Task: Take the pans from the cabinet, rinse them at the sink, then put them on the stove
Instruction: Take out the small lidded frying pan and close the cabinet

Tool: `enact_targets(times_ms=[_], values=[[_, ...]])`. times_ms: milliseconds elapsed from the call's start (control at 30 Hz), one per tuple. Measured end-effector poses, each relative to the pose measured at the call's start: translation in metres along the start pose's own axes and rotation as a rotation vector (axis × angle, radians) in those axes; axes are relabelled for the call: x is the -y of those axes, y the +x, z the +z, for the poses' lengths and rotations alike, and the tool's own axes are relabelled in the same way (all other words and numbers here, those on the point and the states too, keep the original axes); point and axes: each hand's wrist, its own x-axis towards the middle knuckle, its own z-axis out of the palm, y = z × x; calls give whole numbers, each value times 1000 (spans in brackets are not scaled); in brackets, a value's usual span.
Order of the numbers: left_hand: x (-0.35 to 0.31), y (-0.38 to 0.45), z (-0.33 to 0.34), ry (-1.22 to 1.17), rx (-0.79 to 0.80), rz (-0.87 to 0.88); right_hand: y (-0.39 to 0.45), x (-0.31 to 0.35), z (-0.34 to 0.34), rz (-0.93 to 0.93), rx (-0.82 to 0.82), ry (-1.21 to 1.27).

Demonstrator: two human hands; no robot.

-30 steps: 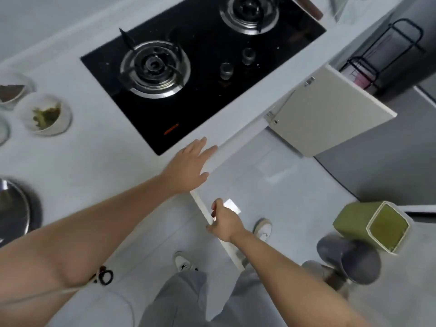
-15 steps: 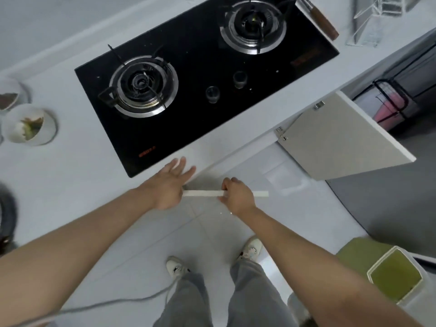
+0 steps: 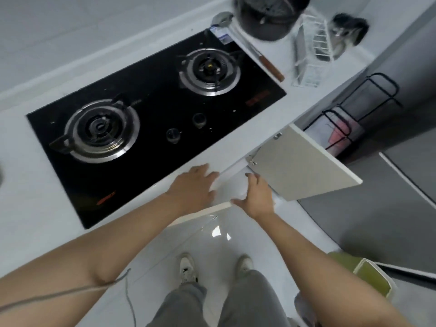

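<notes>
Pans not in view; judged inside cabinet below counter, interior hidden from this angle. Left cabinet door point(image 3: 212, 207) swung out, seen edge-on. Right hand point(image 3: 258, 197) fingers flat on that door, thumb along its top edge, likely steadying it for access. Left hand point(image 3: 192, 187) flat, fingers straight, resting on counter edge point(image 3: 151, 201), probably bracing body. Right cabinet door point(image 3: 304, 166) already wide open. Gas stove point(image 3: 153, 119) burners bare, awaiting pans.
</notes>
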Motion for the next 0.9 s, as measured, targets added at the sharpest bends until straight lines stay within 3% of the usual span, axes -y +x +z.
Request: enact_targets(times_ms=[200,300,400,467,600,767,900], values=[[-64,112,-33,34,60,50,62,-139,-99,166,-203,32],[-75,149,-35,47,56,29,105,-188,-121,225,-138,-76],[-80,157,-40,39,128,-4,131,-215,-126,313,42,-155],[-79,161,-54,-17,225,-34,136,-215,-125,315,118,-176],[-80,171,-76,-117,367,-77,134,-206,-120,291,105,-139],[-75,168,-82,-396,359,-116,117,-171,-107,249,180,72],[-75,166,-78,-448,330,-125,105,-109,-88,271,245,355]])
